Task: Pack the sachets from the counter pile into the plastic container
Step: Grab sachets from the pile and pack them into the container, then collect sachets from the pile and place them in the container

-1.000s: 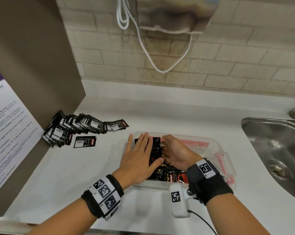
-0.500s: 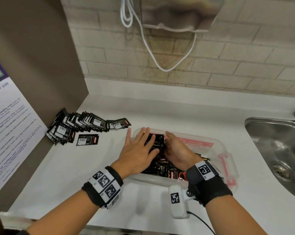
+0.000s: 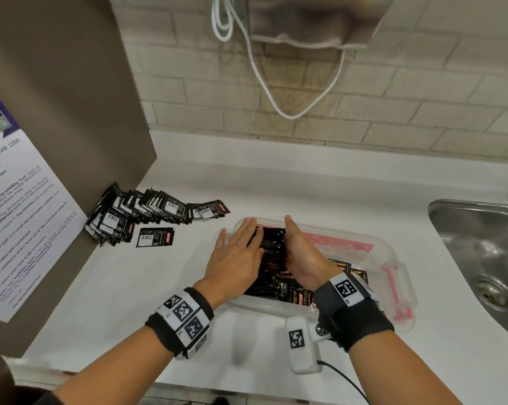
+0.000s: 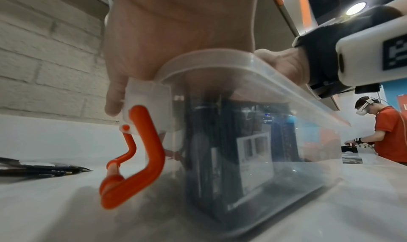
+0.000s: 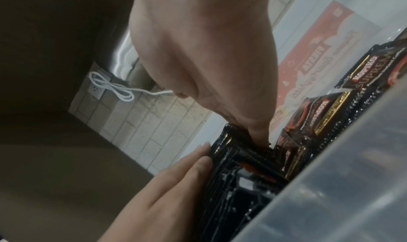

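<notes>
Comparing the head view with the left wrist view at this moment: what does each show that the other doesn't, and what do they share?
Only the head view shows the pile of sachets left on the counter, one loose sachet beside it, the sink, and the left hand lying flat against the upright sachets. Only the left wrist view shows the container's orange latch hanging down and another person in the background. Both show the plastic container with dark sachets inside and the right hand over its rim.

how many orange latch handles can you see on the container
2: one orange latch hangs at the plastic container's left end beside the left hand; the other latch is at its right end.
</notes>
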`<state>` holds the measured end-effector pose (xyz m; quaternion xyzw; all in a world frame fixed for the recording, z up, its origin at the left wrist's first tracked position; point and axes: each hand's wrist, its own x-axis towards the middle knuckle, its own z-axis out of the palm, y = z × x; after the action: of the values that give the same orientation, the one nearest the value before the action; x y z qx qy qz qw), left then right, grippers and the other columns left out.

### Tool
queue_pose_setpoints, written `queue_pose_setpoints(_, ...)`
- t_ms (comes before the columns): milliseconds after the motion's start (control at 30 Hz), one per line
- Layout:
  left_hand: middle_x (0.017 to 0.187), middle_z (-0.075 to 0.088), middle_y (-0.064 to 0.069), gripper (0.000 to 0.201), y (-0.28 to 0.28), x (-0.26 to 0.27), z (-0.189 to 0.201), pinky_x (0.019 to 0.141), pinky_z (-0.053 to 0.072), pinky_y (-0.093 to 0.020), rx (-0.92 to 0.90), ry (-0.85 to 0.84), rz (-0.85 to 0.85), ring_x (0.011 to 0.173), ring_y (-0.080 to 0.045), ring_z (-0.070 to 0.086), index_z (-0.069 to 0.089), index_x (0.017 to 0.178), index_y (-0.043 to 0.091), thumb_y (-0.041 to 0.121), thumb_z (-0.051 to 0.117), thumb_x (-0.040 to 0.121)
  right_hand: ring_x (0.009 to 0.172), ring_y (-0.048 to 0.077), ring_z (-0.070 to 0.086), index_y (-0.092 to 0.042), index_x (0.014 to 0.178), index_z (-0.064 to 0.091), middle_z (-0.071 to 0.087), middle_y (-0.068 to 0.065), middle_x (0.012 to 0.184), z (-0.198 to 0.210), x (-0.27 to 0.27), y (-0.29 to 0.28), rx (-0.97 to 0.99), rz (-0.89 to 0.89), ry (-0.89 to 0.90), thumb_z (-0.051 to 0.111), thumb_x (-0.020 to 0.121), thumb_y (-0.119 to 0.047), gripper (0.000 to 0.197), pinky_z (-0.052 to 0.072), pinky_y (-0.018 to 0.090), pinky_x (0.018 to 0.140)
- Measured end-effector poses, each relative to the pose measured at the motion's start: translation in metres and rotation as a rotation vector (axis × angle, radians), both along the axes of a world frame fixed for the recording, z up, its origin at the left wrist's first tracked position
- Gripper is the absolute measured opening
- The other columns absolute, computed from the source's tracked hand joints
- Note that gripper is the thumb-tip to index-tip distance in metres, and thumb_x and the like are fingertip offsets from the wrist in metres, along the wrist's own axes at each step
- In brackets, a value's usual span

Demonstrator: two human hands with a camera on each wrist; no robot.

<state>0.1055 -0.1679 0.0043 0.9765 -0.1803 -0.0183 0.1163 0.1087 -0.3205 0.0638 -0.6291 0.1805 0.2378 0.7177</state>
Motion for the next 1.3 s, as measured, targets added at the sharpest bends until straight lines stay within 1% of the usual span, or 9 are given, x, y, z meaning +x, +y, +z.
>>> queue_pose_setpoints(233,0.168,-0.004,0.01,0.06,-0.001,0.005,0.002,0.124,-0.002,-0.053,0.067,0.037,-0.043,0.153,-0.007,-0.011,0.008,0.161,0.024,0.048,0.009,0.106,0.152,0.019,0.018,-0.014,0.159,0.013,0.015,0.006,0.166,-0.004,0.006,0.002,-0.059,-0.052,0.022,0.023,0.101,-0.066,0.079,0.013,0.039,0.125)
queue_pose_setpoints(400,0.168,-0.009,0.009,0.061,-0.004,0.01,0.003,0.124,-0.003,-0.054,0.077,0.061,-0.072,0.153,-0.006,-0.014,0.003,0.161,0.023,0.049,0.01,0.107,0.136,0.02,0.047,-0.013,0.147,0.045,0.049,0.009,0.149,-0.009,0.011,-0.004,0.064,-0.041,0.027,0.021,0.101,-0.065,0.073,0.032,0.034,0.115)
queue_pose_setpoints(633,0.168,0.013,0.007,0.055,0.001,0.012,0.001,0.126,0.01,-0.046,-0.263,-0.05,-0.058,0.154,-0.008,0.0,0.021,0.16,0.022,0.043,0.021,0.109,0.142,0.025,0.038,-0.013,0.155,0.03,0.035,0.008,0.158,-0.011,0.01,-0.003,-0.109,-0.174,0.006,0.022,0.101,-0.066,0.076,0.028,0.038,0.116)
queue_pose_setpoints(733,0.164,0.026,0.004,0.052,0.011,0.011,0.005,0.125,0.014,-0.038,-0.497,-0.067,0.005,0.153,-0.01,0.011,0.035,0.155,0.022,0.042,0.025,0.108,0.137,0.032,0.039,-0.008,0.147,0.041,0.039,0.016,0.152,-0.001,0.013,0.008,-0.4,-0.256,-0.089,0.029,0.103,-0.056,0.066,0.03,0.046,0.115)
queue_pose_setpoints(833,0.151,0.043,-0.002,0.043,0.039,0.013,0.009,0.121,0.026,-0.041,-0.661,-0.118,0.175,0.143,-0.016,0.031,0.049,0.146,0.017,0.033,0.036,0.108,0.136,0.029,0.029,-0.018,0.136,0.046,0.028,0.005,0.14,0.012,0.011,0.026,-0.532,-0.289,-0.279,0.047,0.1,-0.045,0.046,0.03,0.043,0.112)
queue_pose_setpoints(900,0.139,0.05,-0.003,0.037,0.068,0.016,0.009,0.114,0.035,-0.042,-0.714,-0.174,0.32,0.132,-0.017,0.041,0.054,0.14,0.015,0.023,0.049,0.105,0.131,0.021,0.026,-0.025,0.124,0.049,0.026,-0.003,0.125,0.023,0.009,0.045,-0.541,-0.209,-0.428,0.054,0.097,-0.036,0.029,0.028,0.033,0.104)
queue_pose_setpoints(1033,0.124,0.05,-0.002,0.036,0.124,0.02,0.006,0.105,0.044,-0.044,-0.805,-0.249,0.655,0.119,-0.024,0.052,0.059,0.132,0.012,0.014,0.063,0.096,0.121,0.014,0.028,-0.025,0.119,0.055,0.037,-0.001,0.125,0.033,0.011,0.094,-0.547,0.084,-0.611,0.056,0.097,-0.025,0.023,0.026,0.026,0.098)
queue_pose_setpoints(1200,0.114,0.056,-0.016,0.039,0.19,0.019,-0.008,0.091,0.04,-0.027,-0.824,-0.243,0.968,0.099,-0.019,0.05,0.058,0.128,0.007,0.014,0.067,0.091,0.132,0.024,0.04,-0.02,0.128,0.054,0.046,0.005,0.135,0.015,0.015,0.16,-0.553,0.436,-0.568,0.055,0.098,-0.027,0.031,0.035,0.04,0.112)
queue_pose_setpoints(1300,0.118,0.058,-0.021,0.042,0.211,0.017,-0.018,0.098,0.045,-0.036,-0.875,-0.141,1.08,0.104,-0.027,0.055,0.055,0.128,0.003,0.015,0.068,0.09,0.137,0.03,0.037,-0.018,0.137,0.049,0.041,0.009,0.145,-0.005,0.021,0.191,-0.636,0.675,-0.503,0.052,0.099,-0.031,0.041,0.035,0.043,0.113)
